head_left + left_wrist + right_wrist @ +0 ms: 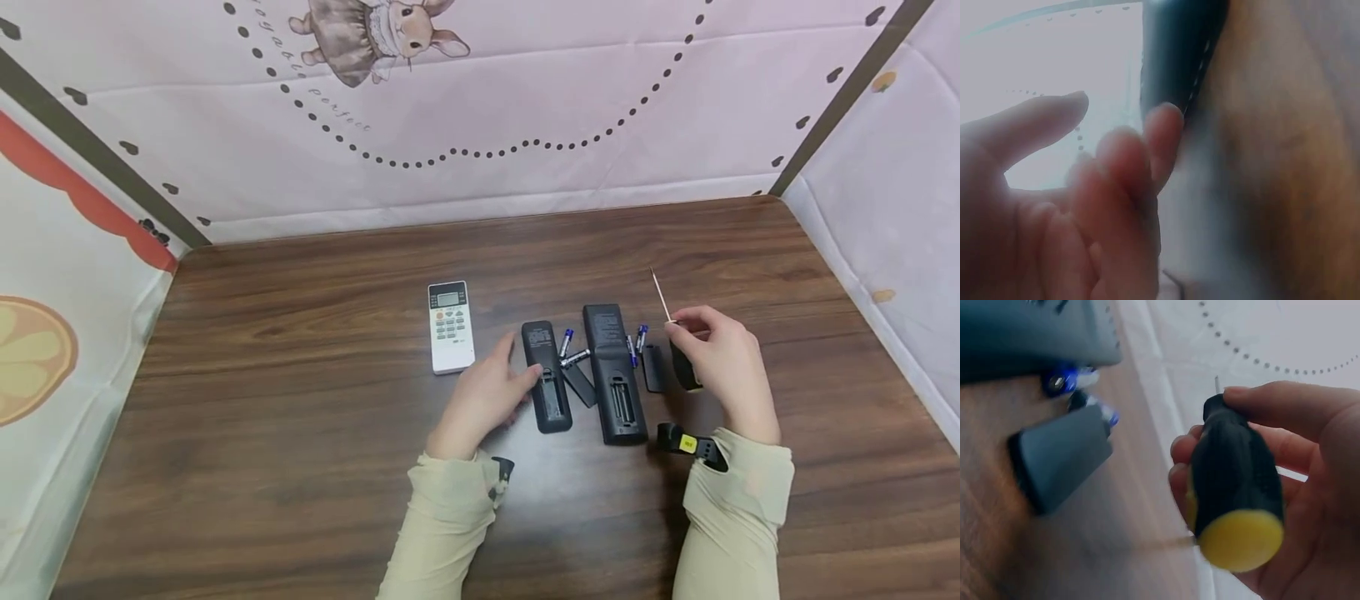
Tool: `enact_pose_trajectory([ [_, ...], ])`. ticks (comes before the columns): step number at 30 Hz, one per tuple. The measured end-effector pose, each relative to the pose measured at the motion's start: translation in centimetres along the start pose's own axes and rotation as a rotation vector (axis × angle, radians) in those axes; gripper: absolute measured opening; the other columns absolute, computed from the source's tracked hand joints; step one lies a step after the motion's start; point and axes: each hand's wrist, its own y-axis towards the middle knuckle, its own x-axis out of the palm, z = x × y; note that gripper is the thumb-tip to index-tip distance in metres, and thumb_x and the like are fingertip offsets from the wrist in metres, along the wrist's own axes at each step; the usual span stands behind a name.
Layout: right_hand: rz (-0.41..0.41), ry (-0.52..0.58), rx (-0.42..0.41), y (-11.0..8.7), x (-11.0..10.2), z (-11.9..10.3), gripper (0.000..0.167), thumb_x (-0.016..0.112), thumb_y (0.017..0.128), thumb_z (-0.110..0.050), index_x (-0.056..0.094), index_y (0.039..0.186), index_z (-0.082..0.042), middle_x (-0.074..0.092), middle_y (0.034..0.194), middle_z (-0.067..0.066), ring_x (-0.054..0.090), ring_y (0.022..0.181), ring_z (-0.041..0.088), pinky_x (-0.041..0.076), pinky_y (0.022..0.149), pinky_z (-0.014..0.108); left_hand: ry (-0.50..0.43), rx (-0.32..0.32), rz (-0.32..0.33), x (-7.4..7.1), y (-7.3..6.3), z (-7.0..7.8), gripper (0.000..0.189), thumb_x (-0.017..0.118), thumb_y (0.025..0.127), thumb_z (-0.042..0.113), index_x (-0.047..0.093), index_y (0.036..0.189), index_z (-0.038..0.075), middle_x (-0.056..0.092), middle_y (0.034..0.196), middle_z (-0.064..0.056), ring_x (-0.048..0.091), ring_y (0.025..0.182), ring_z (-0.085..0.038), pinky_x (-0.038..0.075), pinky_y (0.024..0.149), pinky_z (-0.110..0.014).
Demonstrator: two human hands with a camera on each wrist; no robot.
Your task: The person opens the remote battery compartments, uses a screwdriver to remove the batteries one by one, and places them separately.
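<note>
Both arms (438, 533) stretched forward over a desk (300, 400), a person's right hand (718, 358) grips a screwdriver (1235, 469), shaft pointing away, while the left hand (483, 396), loose and unclenched, reaches the left edge of a small remote (552, 400) beside a larger remote (615, 367).

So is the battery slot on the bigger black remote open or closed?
Open: the battery slot is uncovered, and a loose cover lies nearby.

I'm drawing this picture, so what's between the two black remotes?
Two batteries and a black cover lie between the shorter remote and the longer remote, as the head view shows.
</note>
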Motion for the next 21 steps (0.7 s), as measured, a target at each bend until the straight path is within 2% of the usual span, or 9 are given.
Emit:
enact_pose_trajectory([
  [3, -0.026, -0.025, 0.021, 0.0, 0.2, 0.8, 0.036, 0.05, 0.089, -0.037, 0.06, 0.107, -0.008, 0.062, 0.096, 0.012, 0.055, 0.087, 0.027, 0.041, 0.072, 0.042, 0.063, 0.05, 0.072, -0.3, 0.0, -0.1, 0.061, 0.051, 0.086, 0.044, 0.032, 0.138, 0.016, 0.06, 0.066, 0.008, 0.058, 0.059, -0.012, 0.044, 0.068, -0.032],
  [5, -0.053, -0.034, 0.041, 0.0, 0.4, 1.2, 0.036, 0.05, 0.089, -0.037, 0.059, 0.106, -0.007, 0.062, 0.095, 0.012, 0.054, 0.086, 0.027, 0.041, 0.071, 0.041, 0.07, 0.072, 0.118, -0.5, 0.0, -0.3, 0.058, 0.051, 0.087, 0.043, 0.036, 0.136, 0.017, 0.061, 0.074, 0.01, 0.057, 0.069, -0.011, 0.044, 0.072, -0.033],
  [9, -0.1, -0.043, 0.089, 0.2, 0.8, 1.8, 0.038, 0.05, 0.089, -0.038, 0.059, 0.106, -0.006, 0.061, 0.097, 0.013, 0.053, 0.086, 0.027, 0.041, 0.07, 0.041, 0.027, 0.087, 0.21, -1.3, -0.1, -0.3, 0.053, 0.051, 0.087, 0.041, 0.038, 0.134, 0.021, 0.061, 0.084, 0.008, 0.056, 0.072, -0.009, 0.044, 0.069, -0.031],
  [14, -0.13, -0.063, 0.117, 0.5, 1.0, 2.1, 0.037, 0.05, 0.089, -0.038, 0.058, 0.105, -0.005, 0.06, 0.098, 0.015, 0.052, 0.085, 0.028, 0.04, 0.067, 0.039, -0.02, 0.099, 0.342, -2.5, 0.0, -0.4, 0.044, 0.054, 0.087, 0.035, 0.047, 0.128, 0.021, 0.059, 0.088, 0.007, 0.054, 0.073, -0.008, 0.043, 0.066, -0.029],
  [17, -0.146, -0.072, 0.125, 0.6, 1.1, 2.2, 0.037, 0.051, 0.088, -0.037, 0.058, 0.105, -0.005, 0.059, 0.099, 0.015, 0.051, 0.083, 0.028, 0.039, 0.064, 0.037, -0.003, 0.117, 0.435, -3.1, -0.1, -0.6, 0.039, 0.056, 0.086, 0.03, 0.052, 0.123, 0.018, 0.057, 0.092, 0.003, 0.052, 0.082, -0.013, 0.041, 0.071, -0.031],
  [21, -0.165, -0.07, 0.14, 0.7, 1.4, 2.2, 0.039, 0.051, 0.088, -0.037, 0.056, 0.106, -0.004, 0.058, 0.101, 0.016, 0.05, 0.084, 0.028, 0.039, 0.065, 0.037, -0.011, 0.103, 0.551, -3.6, -0.4, -0.8, 0.035, 0.058, 0.085, 0.029, 0.056, 0.118, 0.018, 0.053, 0.107, -0.001, 0.045, 0.097, -0.019, 0.038, 0.078, -0.034],
])
